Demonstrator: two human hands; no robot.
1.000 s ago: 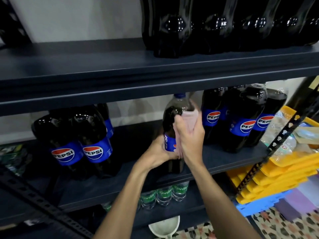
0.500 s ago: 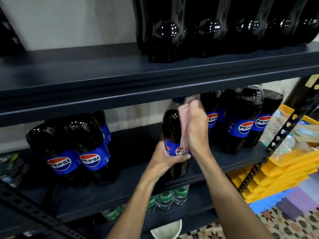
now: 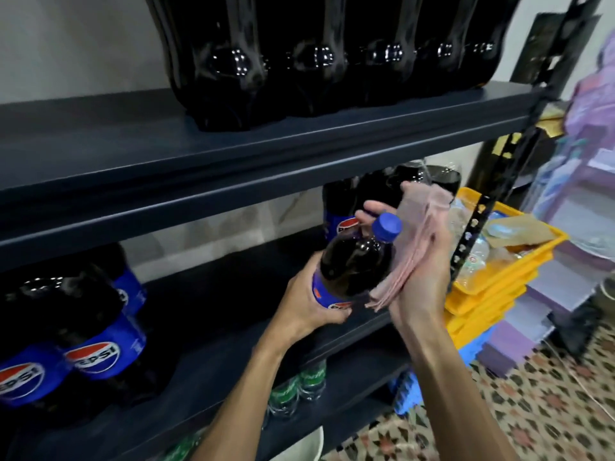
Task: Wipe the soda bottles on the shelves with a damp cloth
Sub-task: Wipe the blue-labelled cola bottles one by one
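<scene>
My left grip clasps a glossy dark plastic bottle, base hidden. My right grip cups a folded pink cloth against its shoulder.

Yellow trays seen stacked at right, set on a blue crate. Clear plastic bottles and a brown sheet held in the top tray. Purple blocks laid alongside on patterned floor tiles.

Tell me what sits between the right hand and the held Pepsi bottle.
The folded pink cloth, pressed by the right hand against the tilted Pepsi bottle at its shoulder; the head view shows it.
</scene>
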